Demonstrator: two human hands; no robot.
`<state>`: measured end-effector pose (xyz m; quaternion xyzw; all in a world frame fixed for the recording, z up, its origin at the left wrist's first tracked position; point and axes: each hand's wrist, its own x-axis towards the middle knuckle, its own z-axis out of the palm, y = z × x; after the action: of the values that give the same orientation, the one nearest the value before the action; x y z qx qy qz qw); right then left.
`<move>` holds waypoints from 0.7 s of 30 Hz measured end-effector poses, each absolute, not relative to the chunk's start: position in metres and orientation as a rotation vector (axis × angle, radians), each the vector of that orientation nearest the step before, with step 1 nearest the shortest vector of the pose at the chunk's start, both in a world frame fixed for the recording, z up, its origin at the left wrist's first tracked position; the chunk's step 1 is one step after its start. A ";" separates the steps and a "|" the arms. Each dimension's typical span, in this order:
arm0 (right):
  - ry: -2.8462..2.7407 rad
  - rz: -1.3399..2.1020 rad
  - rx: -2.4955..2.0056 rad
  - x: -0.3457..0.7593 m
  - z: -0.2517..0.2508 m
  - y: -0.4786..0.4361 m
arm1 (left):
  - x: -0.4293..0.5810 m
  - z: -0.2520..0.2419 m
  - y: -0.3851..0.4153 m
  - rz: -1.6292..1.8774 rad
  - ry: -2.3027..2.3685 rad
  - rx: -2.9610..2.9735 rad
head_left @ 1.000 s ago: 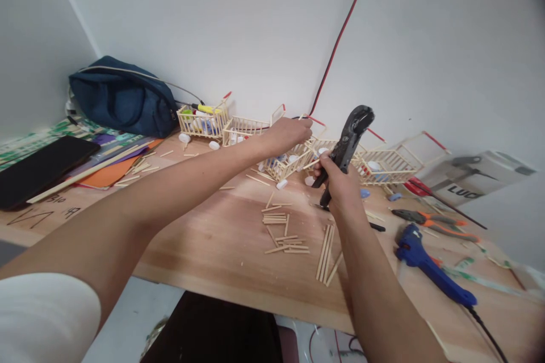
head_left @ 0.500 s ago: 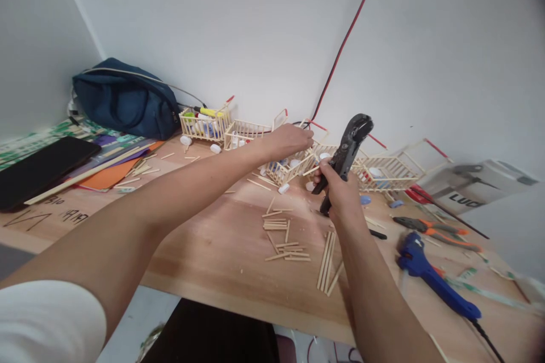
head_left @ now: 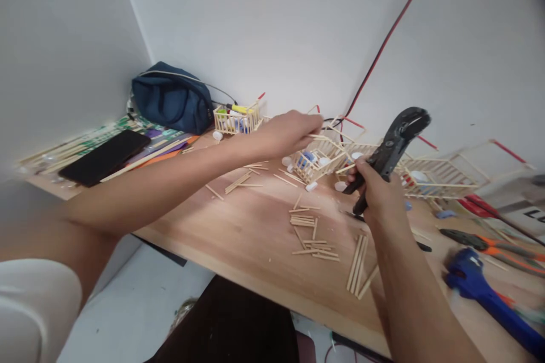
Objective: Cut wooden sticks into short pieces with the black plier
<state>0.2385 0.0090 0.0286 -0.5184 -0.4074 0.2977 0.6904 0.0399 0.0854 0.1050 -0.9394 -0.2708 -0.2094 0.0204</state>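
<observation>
My right hand (head_left: 378, 187) is closed around a black pliers-like cutting tool (head_left: 394, 144), its head pointing up and its two handles down. A short wooden stick (head_left: 346, 168) pokes out from the thumb and fingers of the same hand. Over the row of little stick-built carts, my left hand (head_left: 296, 131) has its fingers bent together; whatever they hold is hidden. Just below it stands a stick cart (head_left: 317, 163) with white caps for wheels and a blue cap inside. Part of another cart (head_left: 443, 184) with a red handle shows to the right.
Cut sticks (head_left: 315, 238) lie in small groups on the wooden table (head_left: 238, 227). To the right are orange-handled pliers (head_left: 489, 244) and a blue glue gun (head_left: 485, 295). A phone (head_left: 104, 156), a blue bag (head_left: 172, 96) and a filled cart (head_left: 238, 119) sit at left.
The view has swung left, so the table items appear farther right. My left hand has shifted a little leftward relative to the carts. My right hand keeps the black tool and stick.
</observation>
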 end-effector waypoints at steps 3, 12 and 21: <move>-0.922 0.674 -1.174 0.238 0.025 0.009 | -0.009 0.101 0.068 -0.397 -1.120 -3.076; -0.951 0.701 -1.199 0.233 0.019 0.012 | -0.070 0.030 0.060 -0.196 -1.852 -2.897; -0.963 0.687 -1.210 0.237 0.016 0.014 | -0.060 0.036 0.054 -0.073 -1.818 -2.837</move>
<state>0.2366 0.0142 0.0163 -0.5354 -0.4261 0.3039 0.6629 -0.0600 0.0537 0.0358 -0.8362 -0.5359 -0.0215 -0.1143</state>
